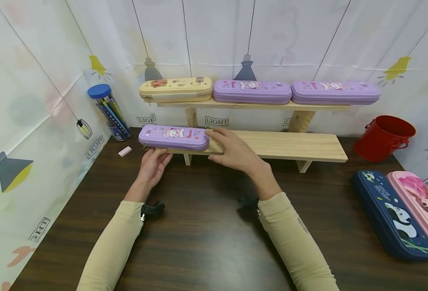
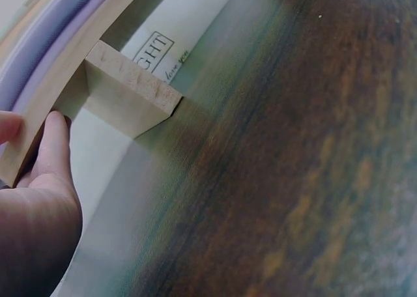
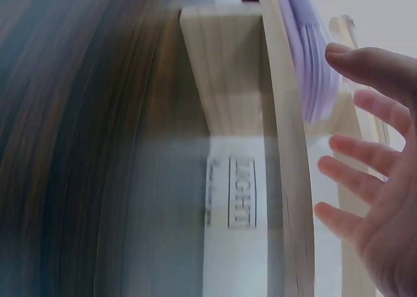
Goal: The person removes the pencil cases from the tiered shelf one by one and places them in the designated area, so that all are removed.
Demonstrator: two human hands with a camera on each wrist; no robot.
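Your left hand (image 1: 152,169) pinches the lower shelf (image 1: 290,145) at left edge; spread right hand (image 1: 237,152) possibly touches purple case (image 1: 173,137); jar (image 1: 117,133) holds pencils (image 1: 112,113).

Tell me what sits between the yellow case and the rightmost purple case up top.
Another purple case, as the head view shows.

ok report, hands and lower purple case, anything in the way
Left hand gripping left end of lower shelf. Right hand open by right end of purple case. Case flat on shelf, nothing seen blocking it.
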